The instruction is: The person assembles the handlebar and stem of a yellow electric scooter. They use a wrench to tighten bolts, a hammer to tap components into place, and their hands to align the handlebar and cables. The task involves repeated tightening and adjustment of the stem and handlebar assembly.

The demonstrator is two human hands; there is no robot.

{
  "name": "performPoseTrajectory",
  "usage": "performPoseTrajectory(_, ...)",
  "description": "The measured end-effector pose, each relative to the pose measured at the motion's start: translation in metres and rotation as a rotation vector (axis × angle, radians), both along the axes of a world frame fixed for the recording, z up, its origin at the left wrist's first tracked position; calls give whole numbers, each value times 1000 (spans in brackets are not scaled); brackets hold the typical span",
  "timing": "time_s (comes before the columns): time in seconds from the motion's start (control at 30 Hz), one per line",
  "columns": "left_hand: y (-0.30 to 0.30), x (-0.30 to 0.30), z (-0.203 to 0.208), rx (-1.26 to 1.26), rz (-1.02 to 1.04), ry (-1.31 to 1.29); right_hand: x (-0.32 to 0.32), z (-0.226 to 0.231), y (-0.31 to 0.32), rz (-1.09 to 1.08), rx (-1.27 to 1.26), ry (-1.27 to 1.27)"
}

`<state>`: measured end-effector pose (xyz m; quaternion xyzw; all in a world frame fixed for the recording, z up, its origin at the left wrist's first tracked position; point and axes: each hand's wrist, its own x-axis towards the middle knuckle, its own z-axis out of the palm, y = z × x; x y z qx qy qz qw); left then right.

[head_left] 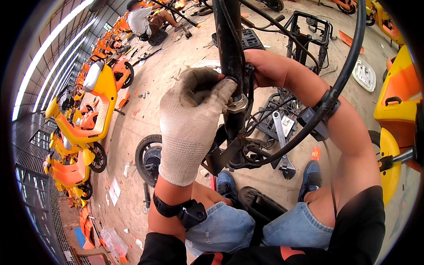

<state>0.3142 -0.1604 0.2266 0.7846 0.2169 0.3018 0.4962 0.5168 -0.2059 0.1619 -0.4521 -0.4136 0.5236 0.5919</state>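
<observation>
A black steering tube [229,48] rises before me, with a metal nut [238,104] round its lower part. My left hand [194,99], in a grey-stained white knit glove, is closed against the tube's left side just above the nut. Its thumb and forefinger press on the tube there. My bare right hand [267,70] reaches round to the far right side at about the same height. Its fingers are curled in beside a small black part on the tube; their tips and whatever they grip are hidden. Black cables [304,141] loop down from the tube past my right forearm.
An adjustable wrench [281,137] lies on the floor by loose wiring. A wheel [148,155] is left of the frame, and a black metal frame [311,37] stands behind. Yellow-orange scooters [95,104] line the left; others stand right. A person [145,22] sits far off.
</observation>
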Motion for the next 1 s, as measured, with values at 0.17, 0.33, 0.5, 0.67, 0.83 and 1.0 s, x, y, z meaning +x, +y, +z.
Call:
performPoseTrajectory(0.17, -10, -1, 4, 54, 82, 67, -2, 2, -3, -52, -16, 11)
performPoseTrajectory(0.33, -14, -2, 1, 163, 137, 109, 0, 0, 0, 43, -16, 41)
performPoseTrajectory(0.5, -9, -1, -5, 329, 127, 105, 0, -1, -1, 53, 32, 44)
performPoseTrajectory(0.67, -6, 1, -3, 207, 44, 37, 2, -1, -1, 77, 16, 22)
performPoseTrajectory(0.83, 5, 2, -19, 354, -50, -141, -1, 2, -3, 65, 12, 16)
performPoseTrajectory(1.0, -3, 0, -10, 456, 6, -57, -10, 9, -7, -8, -4, 45)
